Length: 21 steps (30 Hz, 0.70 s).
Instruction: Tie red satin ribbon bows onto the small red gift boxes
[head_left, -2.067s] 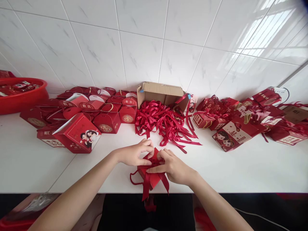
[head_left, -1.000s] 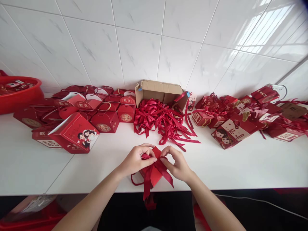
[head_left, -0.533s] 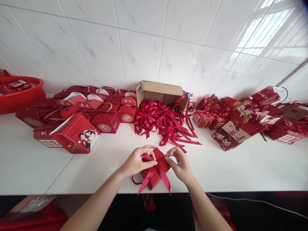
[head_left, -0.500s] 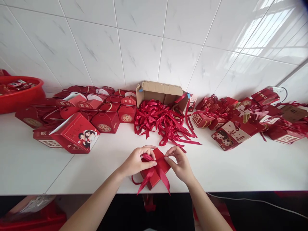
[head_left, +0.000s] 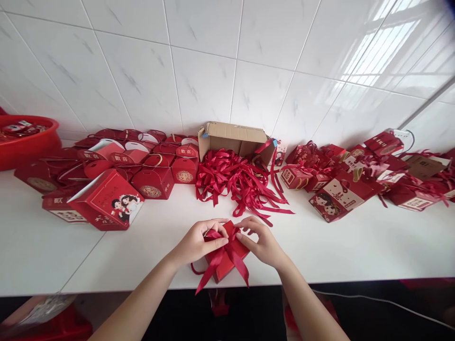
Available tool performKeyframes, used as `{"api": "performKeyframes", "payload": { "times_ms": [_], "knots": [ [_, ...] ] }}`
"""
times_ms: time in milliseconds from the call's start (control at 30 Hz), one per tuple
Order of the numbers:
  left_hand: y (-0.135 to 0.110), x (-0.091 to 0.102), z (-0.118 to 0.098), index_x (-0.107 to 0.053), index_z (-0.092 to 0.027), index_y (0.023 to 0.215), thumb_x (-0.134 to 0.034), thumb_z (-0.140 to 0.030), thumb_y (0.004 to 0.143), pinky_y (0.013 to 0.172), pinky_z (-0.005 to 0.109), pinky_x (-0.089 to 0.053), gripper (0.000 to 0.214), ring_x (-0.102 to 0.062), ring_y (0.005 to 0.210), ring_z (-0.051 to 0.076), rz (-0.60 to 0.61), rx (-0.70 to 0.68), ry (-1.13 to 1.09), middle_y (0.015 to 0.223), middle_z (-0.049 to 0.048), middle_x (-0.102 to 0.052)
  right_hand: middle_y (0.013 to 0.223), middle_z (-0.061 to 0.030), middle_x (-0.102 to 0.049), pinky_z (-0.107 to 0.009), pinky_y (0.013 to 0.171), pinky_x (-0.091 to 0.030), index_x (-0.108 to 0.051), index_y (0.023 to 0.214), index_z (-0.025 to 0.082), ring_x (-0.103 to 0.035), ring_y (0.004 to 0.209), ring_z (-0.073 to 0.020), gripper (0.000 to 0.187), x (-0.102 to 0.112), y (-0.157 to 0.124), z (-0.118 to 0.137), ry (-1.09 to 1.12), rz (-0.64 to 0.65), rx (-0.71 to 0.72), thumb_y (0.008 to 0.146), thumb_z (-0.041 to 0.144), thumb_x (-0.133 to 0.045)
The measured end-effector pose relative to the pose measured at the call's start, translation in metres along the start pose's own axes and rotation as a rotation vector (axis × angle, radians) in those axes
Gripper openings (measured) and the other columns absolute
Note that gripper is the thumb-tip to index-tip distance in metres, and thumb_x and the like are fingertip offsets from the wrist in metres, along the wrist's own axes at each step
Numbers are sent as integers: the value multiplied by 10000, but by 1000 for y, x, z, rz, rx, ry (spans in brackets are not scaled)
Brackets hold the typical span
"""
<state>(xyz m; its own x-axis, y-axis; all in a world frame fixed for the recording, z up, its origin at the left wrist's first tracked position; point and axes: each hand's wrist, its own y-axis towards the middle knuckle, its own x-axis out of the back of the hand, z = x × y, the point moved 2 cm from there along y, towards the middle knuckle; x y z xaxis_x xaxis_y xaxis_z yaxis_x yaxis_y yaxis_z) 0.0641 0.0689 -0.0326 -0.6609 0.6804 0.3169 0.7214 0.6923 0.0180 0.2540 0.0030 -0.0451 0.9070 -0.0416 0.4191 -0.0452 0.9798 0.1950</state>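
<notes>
Two bare hands work at the lower center of the frame, over a small red box [head_left: 223,271] at the near edge of a white table [head_left: 313,258]. A shiny red ribbon [head_left: 240,265] crosses the top of the box, its two tails spreading toward the bottom of the frame. The left hand [head_left: 203,242] pinches a loop of the ribbon between thumb and fingers. The right hand [head_left: 262,240] is at the other side of the knot, thumb and forefinger narrowly spaced at the ribbon; whether they grip it, I cannot tell. A dark red cord [head_left: 196,271] curls out from the left of the box.

At the center of the frame, a heap of loose ribbons [head_left: 234,182] spills from an open cardboard carton [head_left: 236,129]. Rows of red gift boxes [head_left: 154,182] fill the left, with a red basin [head_left: 26,149] at the far left edge. More ribboned boxes [head_left: 296,177] crowd the right. White tiles [head_left: 202,76] cover the wall across the top.
</notes>
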Motion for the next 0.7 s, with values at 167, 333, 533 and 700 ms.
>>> {"api": "performKeyframes", "payload": {
  "times_ms": [167,333,533,700],
  "knots": [
    [-2,-4,-3,-616,-211,717,-610,-330,851,1019,330,-420,179,-479,1324,269,-31,-2,10,870,47,-728,904,-46,-599,-341,794,-470,-600,803,218,-580,871,-191,156,1,1,5,53,-28,33,889,346,-578],
    [-4,-7,-4,-629,-204,735,-648,-337,814,1050,375,-406,156,-509,1294,297,-99,4,17,865,58,-739,1108,-87,-598,-421,991,-407,-576,760,209,-557,1104,-241,224,-8,0,3,182,-53,-24,894,389,-564],
    [-5,-8,-2,-647,-211,738,-658,-314,800,1056,375,-410,120,-538,1266,283,-112,11,30,865,49,-746,1193,-106,-564,-410,949,-457,-574,724,208,-545,1160,-268,323,-14,-1,-4,355,-102,-128,855,502,-600],
    [-2,-8,-2,-630,-209,727,-661,-296,792,1053,362,-415,113,-556,1247,273,-132,-10,77,871,51,-741,1308,-102,-497,-415,955,-449,-571,711,210,-517,1215,-284,348,-11,-2,-4,347,-124,-138,845,529,-605]
  ]
}}
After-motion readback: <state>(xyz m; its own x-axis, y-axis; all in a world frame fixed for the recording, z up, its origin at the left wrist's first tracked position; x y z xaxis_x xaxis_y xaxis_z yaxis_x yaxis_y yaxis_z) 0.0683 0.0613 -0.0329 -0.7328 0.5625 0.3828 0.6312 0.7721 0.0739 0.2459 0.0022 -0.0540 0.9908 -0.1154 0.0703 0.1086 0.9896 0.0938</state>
